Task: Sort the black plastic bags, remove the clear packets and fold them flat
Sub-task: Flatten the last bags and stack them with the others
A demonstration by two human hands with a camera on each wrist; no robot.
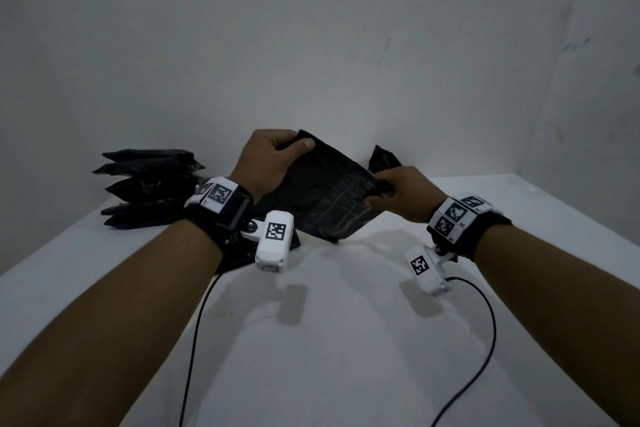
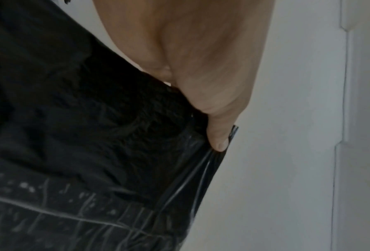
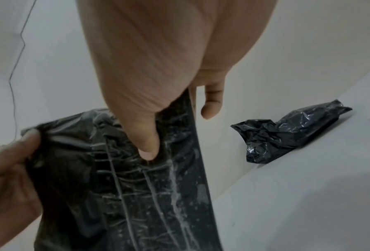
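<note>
A bare, staged recording corner rather than a lived-in room. A plain white table (image 1: 346, 340) fills the near space and meets unpainted-looking white walls (image 1: 311, 28) on the far side and the right, with faint scuffs and a thin seam line where panels join (image 2: 339, 152). The lighting is dim and flat. Both forearms carry strapped-on white camera units (image 1: 273, 243) printed with black-and-white square markers, trailing black cables (image 1: 485, 340) across the table: a data-capture set-up.

We see dim, flat, greyish light; soft shadows fall on the worktop (image 1: 346, 340); wrist views are blurred, edges bowed.
</note>
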